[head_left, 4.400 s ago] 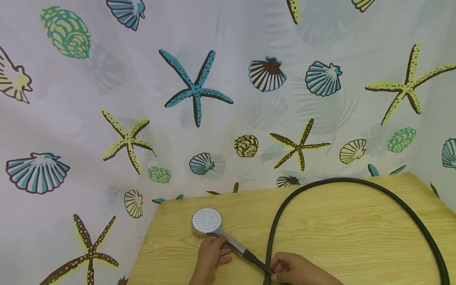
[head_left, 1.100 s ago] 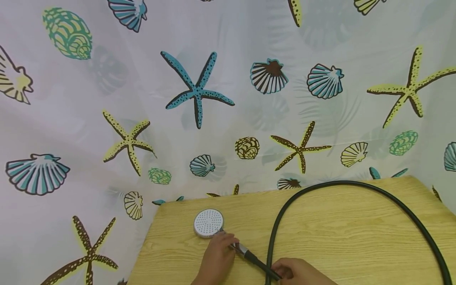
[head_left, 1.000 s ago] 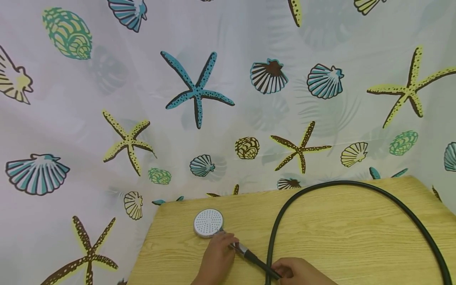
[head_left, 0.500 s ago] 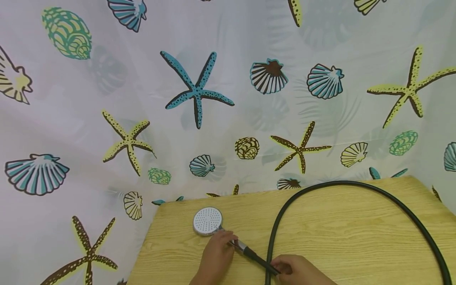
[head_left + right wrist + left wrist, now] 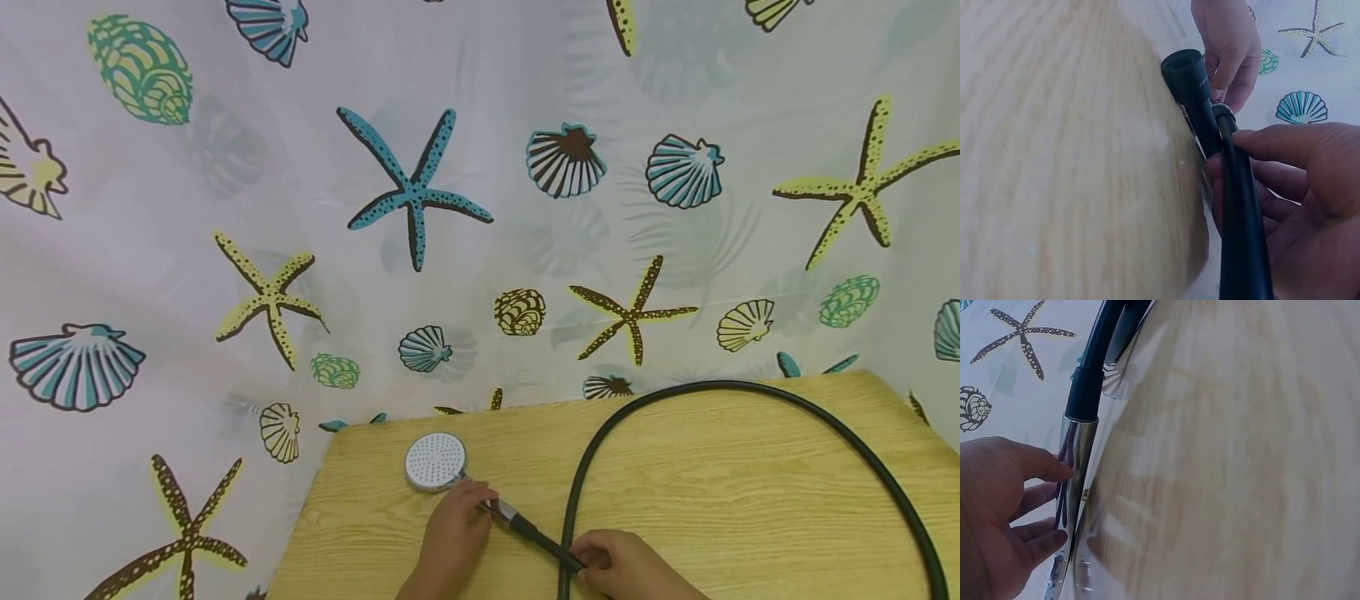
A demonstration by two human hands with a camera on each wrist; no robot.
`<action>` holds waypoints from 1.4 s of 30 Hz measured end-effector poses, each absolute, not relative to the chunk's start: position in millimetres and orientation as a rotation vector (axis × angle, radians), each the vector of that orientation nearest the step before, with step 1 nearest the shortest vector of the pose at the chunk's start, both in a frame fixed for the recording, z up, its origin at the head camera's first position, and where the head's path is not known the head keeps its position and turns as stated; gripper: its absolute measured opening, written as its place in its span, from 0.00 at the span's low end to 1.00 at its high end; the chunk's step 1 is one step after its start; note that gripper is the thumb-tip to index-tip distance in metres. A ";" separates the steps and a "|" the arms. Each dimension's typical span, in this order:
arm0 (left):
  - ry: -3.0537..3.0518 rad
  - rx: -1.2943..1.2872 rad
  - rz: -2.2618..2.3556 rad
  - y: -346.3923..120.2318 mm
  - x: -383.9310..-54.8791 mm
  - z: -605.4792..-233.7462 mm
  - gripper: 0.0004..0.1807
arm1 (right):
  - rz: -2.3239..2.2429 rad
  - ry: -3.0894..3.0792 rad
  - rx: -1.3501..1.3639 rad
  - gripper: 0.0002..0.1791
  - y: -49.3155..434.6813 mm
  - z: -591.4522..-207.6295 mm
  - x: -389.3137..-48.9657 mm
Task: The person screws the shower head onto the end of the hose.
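A hand shower head [image 5: 436, 461] with a round, dotted white face lies at the left of the wooden table, face up. My left hand [image 5: 456, 529] holds its chrome handle [image 5: 1079, 456] just below the head, thumb and fingertips against the metal. From the handle's black sleeve [image 5: 1084, 394] runs a black hose [image 5: 552, 546]. My right hand [image 5: 618, 562] pinches this hose near where it crosses another stretch of itself. In the right wrist view, thumb and fingers are on the hose, beside a black hose end fitting [image 5: 1185, 75] with a hollow opening.
The hose forms a wide loop [image 5: 723, 386] across the right of the wooden table [image 5: 720, 483], reaching its back edge and leaving the view at lower right. A white curtain [image 5: 480, 242] printed with shells and starfish hangs behind and at both sides.
My left hand has gone from beneath the handle to over it. During the last second both hands and the shower head have shifted slightly up and left; the right hand keeps its hold on the hose.
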State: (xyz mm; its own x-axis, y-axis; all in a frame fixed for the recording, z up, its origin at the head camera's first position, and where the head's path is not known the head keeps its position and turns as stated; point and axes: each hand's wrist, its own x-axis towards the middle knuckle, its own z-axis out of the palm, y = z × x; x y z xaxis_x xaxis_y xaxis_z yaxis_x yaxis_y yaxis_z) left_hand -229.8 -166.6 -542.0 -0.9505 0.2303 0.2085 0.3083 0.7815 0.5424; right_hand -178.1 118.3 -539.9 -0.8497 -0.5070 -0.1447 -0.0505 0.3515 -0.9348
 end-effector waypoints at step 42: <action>-2.814 -0.401 -0.983 -166.7 -229.4 -542.8 0.16 | -1.444 2.295 -0.513 0.12 117.9 -537.3 -178.8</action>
State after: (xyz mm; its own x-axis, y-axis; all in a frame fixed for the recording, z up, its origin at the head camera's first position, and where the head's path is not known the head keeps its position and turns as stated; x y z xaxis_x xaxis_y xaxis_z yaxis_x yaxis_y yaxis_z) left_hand -229.4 -166.7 -542.8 -0.9556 0.2047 0.2121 0.2922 0.7519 0.5910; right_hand -178.8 117.9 -537.3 -0.8613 -0.4931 -0.1226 -0.1030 0.4057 -0.9082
